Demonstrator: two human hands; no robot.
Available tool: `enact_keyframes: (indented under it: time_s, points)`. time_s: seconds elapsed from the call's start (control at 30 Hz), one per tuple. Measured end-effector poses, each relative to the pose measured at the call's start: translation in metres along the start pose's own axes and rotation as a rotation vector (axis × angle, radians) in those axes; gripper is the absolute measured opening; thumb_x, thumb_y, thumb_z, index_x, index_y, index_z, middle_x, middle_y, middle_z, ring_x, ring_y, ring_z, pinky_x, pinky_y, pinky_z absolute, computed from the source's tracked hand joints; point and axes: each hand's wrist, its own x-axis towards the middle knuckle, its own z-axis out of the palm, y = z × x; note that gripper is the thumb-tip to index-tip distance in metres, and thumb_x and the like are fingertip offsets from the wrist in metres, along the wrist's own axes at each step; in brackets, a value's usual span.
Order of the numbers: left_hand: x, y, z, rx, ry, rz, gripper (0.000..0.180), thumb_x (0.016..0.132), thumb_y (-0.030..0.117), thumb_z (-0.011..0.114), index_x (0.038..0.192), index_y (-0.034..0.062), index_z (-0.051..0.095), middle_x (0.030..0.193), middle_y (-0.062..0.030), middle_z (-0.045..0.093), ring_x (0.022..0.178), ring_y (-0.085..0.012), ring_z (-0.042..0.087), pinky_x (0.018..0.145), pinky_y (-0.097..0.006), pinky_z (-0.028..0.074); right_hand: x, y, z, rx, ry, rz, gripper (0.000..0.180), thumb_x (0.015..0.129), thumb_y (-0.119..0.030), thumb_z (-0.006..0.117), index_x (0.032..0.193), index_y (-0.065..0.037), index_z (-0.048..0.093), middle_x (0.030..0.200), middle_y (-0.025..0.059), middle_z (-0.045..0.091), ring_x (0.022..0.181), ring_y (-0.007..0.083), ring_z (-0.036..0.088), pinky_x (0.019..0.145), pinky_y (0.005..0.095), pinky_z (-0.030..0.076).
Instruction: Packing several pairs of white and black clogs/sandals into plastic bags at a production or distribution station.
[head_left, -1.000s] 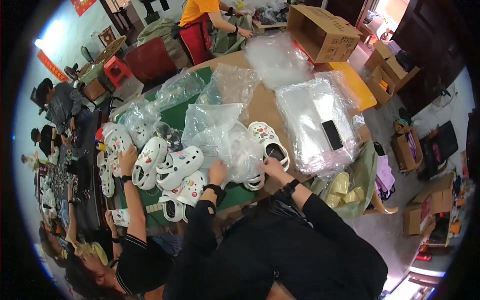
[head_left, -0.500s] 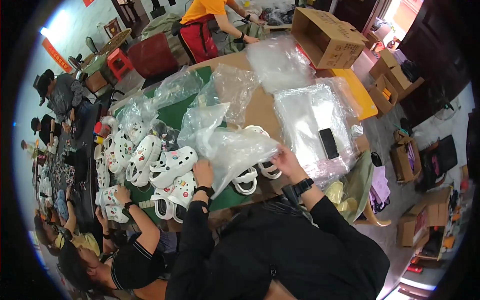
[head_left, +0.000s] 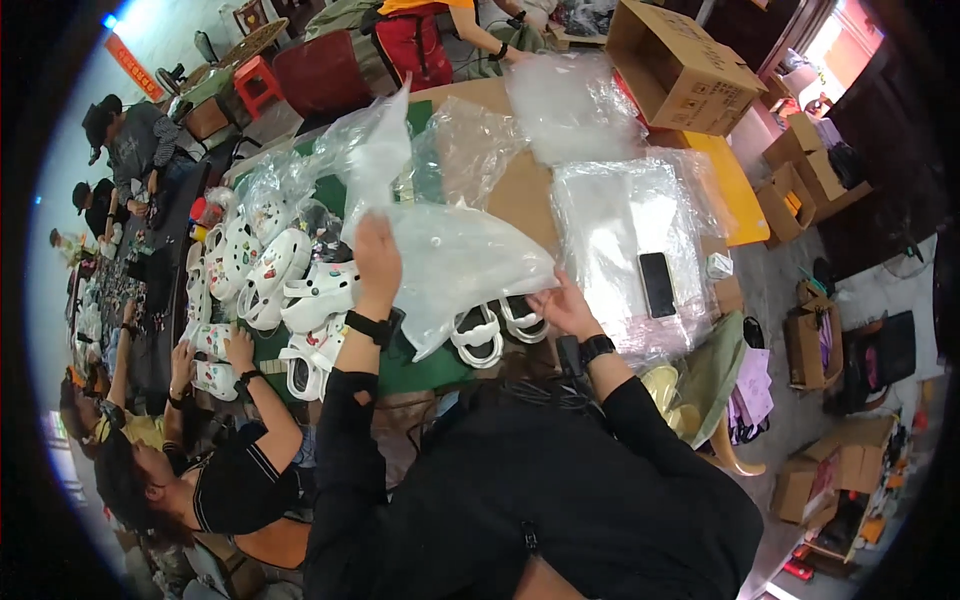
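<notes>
We see our right hand (head_left: 570,303) at the right corner of a large clear plastic bag (head_left: 465,260), with the thumb and the fingers narrow together, holding this corner in a pinch. Our left hand (head_left: 377,255) is at the left side of the same bag, raised, with its fingers directed to the far side. It is a little blurred, and we cannot tell if these fingers grip the film or only touch it.

The bag is stretched between our two hands above the table (head_left: 425,375), and one loose part of it stands up at the far left. Under its near edge we can see two white clogs (head_left: 480,325) side by side, with their heels toward us; the bag covers their far parts.

At the left of our left hand is a heap of white clogs with colourful charms (head_left: 275,272). On the near left, a co-worker (head_left: 230,480) has both hands at other white clogs (head_left: 213,378).

At the right of our right hand lies a stack of clear bags (head_left: 600,290), and a dark phone (head_left: 657,285) rests upon it. At the far right is a cardboard box (head_left: 712,95). At the far side we see a person in orange and red (head_left: 425,50), and near this person a dark red chair (head_left: 320,75).
</notes>
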Motion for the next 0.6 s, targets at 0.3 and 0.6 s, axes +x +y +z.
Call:
enact_keyframes:
  time_s: [0.3,0.6]
  points:
    - [-0.043,0.021,-0.014,-0.220,-0.473,-0.281,0.029,0.084,0.005,0.043,0.111,0.0027,0.051,0.094,-0.0198,0.059,0.087,-0.0360,0.055,0.078,-0.041,0.043,-0.007,-0.049,-0.009,-0.780,0.007,0.338,0.028,0.087,-0.026,0.052,0.102,-0.003,0.053,0.094,0.0120,0.059,0.081,0.0193,0.058,0.071,0.0316,0.049]
    - [-0.019,-0.004,-0.029,-0.120,-0.049,-0.625,0.030,0.092,0.021,0.039,0.107,-0.0015,0.052,0.095,-0.0223,0.059,0.087,-0.0377,0.057,0.073,-0.040,0.044,0.012,-0.015,0.031,-1.627,0.054,-0.655,0.061,0.070,-0.033,0.070,0.112,0.007,0.049,0.106,0.0198,0.056,0.096,0.0265,0.056,0.082,0.0329,0.044]
